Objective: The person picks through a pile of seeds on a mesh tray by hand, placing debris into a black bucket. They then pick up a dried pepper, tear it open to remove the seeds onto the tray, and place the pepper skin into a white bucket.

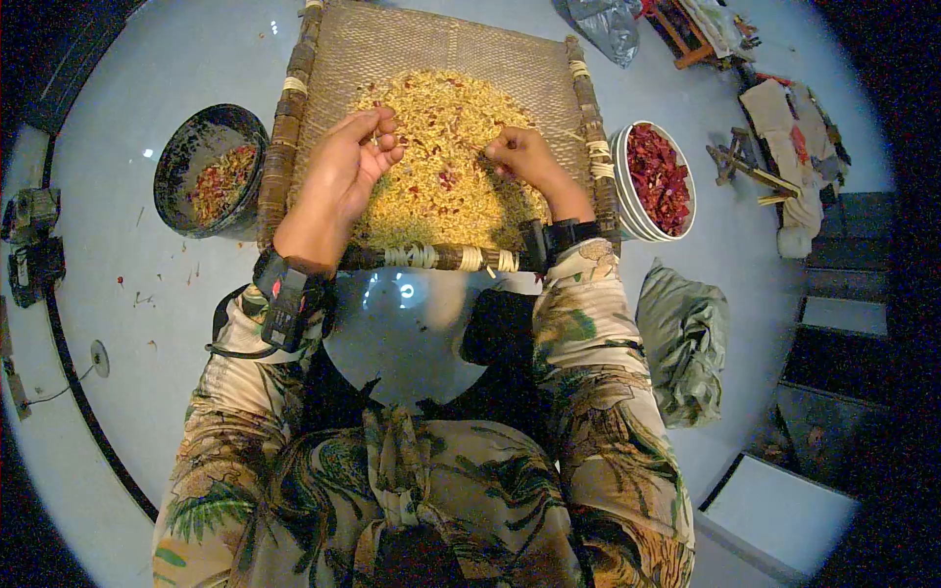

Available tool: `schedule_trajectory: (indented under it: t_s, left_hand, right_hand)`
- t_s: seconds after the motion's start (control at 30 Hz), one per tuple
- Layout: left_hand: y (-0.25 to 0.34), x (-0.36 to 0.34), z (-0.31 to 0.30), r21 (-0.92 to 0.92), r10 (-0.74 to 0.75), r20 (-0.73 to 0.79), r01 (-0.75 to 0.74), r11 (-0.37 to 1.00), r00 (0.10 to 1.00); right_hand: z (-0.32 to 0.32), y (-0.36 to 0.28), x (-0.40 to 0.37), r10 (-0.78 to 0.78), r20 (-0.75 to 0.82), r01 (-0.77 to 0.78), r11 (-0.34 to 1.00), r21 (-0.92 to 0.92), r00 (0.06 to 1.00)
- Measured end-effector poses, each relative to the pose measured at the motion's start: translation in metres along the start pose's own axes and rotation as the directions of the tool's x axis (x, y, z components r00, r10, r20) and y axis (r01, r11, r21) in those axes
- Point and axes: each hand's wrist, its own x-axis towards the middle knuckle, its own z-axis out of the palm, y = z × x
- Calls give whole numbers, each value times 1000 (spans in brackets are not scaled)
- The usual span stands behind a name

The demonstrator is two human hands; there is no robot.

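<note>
A heap of yellow seeds mixed with dark red flakes [446, 186] lies on a woven tray [441, 39] framed with wooden poles. Over the heap's left side is my left hand [355, 162], palm turned inward, its fingers curled and the thumb near the index finger. My right hand [529, 162] hovers at the right side of the heap, thumb and fingers pinched together. Whatever either hand holds is too small to make out.
Left of the tray stands a black bucket [172, 186] with mixed seeds and red scraps. At the right, stacked white buckets [624, 211] hold dried red pieces [659, 181]. A greenish sack [683, 343] lies nearer me. A grey plastic bag [606, 27] is beyond the tray.
</note>
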Motion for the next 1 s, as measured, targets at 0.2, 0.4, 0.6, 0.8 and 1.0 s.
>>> schedule_trajectory:
  t_s: [0.2, 0.4, 0.6, 0.8, 1.0]
  left_hand:
    - [-5, 6, -8, 20, -11, 149, 8, 1000, 989]
    - [-10, 0, -2, 108, -54, 101, 43, 993, 993]
    - [-14, 3, -4, 147, -91, 114, 73, 986, 989]
    - [-15, 3, -3, 143, -114, 127, 95, 985, 985]
    - [-15, 2, -1, 126, -135, 109, 121, 985, 985]
  right_hand:
    - [-4, -22, -8, 54, 104, -76, 973, 220, 993]
    - [2, -27, -5, 83, 186, -138, 942, 305, 979]
    - [7, -38, -9, -19, 232, -118, 819, 561, 972]
    - [13, -49, -11, -27, 234, -155, 674, 722, 972]
    - [17, -51, -8, -79, 196, -110, 601, 791, 977]
